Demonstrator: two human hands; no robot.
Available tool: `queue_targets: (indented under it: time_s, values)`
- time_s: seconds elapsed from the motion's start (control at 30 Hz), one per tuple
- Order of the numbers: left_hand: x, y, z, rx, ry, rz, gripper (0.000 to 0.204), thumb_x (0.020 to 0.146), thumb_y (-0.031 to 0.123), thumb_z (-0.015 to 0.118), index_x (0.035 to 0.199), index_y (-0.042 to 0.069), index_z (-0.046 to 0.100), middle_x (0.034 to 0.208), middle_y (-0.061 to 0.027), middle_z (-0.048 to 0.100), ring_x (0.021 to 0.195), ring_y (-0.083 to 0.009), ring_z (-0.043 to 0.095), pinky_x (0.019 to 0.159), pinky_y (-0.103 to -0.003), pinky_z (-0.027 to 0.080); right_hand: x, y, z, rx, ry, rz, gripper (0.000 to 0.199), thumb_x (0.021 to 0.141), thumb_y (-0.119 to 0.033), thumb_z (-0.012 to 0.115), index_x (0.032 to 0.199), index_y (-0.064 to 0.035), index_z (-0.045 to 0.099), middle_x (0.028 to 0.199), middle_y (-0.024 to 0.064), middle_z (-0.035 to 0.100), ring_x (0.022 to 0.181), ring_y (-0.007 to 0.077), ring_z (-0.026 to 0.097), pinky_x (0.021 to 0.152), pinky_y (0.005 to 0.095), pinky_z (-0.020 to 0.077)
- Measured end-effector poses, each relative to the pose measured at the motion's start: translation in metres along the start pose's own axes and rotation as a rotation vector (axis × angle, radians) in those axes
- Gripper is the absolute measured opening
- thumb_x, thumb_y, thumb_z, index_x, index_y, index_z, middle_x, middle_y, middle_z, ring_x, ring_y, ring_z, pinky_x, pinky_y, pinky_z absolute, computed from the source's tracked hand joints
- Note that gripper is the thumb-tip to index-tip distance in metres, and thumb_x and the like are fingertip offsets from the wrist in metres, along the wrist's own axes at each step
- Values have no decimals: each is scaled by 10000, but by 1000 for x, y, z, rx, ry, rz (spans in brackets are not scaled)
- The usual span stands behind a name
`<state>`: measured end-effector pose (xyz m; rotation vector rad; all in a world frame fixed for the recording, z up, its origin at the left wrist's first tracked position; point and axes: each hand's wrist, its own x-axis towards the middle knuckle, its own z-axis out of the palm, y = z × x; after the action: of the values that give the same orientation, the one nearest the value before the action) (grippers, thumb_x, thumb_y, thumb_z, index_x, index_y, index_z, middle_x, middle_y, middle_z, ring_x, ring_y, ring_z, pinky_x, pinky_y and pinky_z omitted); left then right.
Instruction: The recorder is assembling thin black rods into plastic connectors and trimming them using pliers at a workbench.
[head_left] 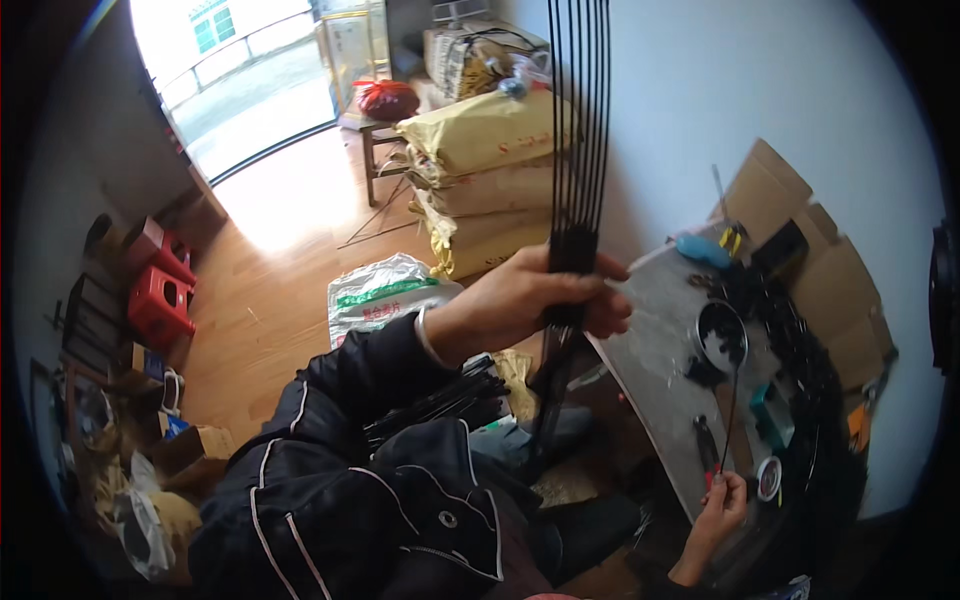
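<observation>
My left hand (pixel 540 290) is closed around the dark middle of a bundle of thin black rods (pixel 580 120), held upright above the floor beside the table. The rods spread slightly apart above my fingers, and a dark length continues below them. Low over the near part of the table (pixel 655 320), my right hand (pixel 722 508) pinches the end of a thin dark rod (pixel 734 415). Its far end reaches a round bowl (pixel 698 330) with small black parts in it. Pliers with red handles (pixel 707 445) lie just beyond my right fingers, and a tape roll (pixel 769 479) sits beside them.
Along the table's right side are a black heap (pixel 810 370), a teal container (pixel 772 415) and cardboard (pixel 835 280) against the wall. Stacked yellow sacks (pixel 490 135) stand ahead, near a stool with a red bag (pixel 387 100). Red stools (pixel 163 300) stand at left.
</observation>
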<state>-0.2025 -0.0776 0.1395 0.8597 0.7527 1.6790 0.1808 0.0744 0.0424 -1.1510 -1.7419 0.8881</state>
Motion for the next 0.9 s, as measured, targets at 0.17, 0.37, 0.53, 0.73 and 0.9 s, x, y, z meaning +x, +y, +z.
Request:
queue_targets:
  time_s: [0.17,0.37,0.53,0.73,0.9]
  values:
    - [-25,-11,-48,-16,253,-45,317,975,129,507,1251,-27,490,1083,-161,636,1002,-291,653,912,-405,522,118,-74,125,-36,-273,-317,170,949,-117,549,1066,-3,594,650,-47,455,487,18,370,425,198,295]
    - [-36,-22,-78,-81,309,-35,315,970,128,525,1243,-28,503,1072,-160,652,1004,-278,656,901,-392,529,143,-360,252,381,-324,-1023,346,923,-105,589,1242,20,542,1136,134,633,997,173,621,881,278,473]
    - [-36,-23,-82,-116,244,-55,304,961,127,551,1222,-28,543,1048,-143,670,986,-249,664,890,-362,532,68,-298,265,9,-369,-1415,241,797,-44,660,1037,-53,636,1045,117,640,1000,315,592,920,421,423]
    - [-8,-45,-51,33,-76,-199,271,963,86,522,1200,-44,536,1055,-156,660,979,-257,653,889,-359,517,87,-188,236,414,-744,-361,729,880,-528,613,1302,45,457,1186,132,580,1090,194,541,943,332,421]
    - [11,-59,9,53,-286,-450,291,980,133,506,1196,-60,531,993,-152,662,928,-236,656,872,-355,523,78,-180,177,614,-877,-130,348,1013,-255,452,1110,65,550,800,125,672,778,189,641,737,313,504]
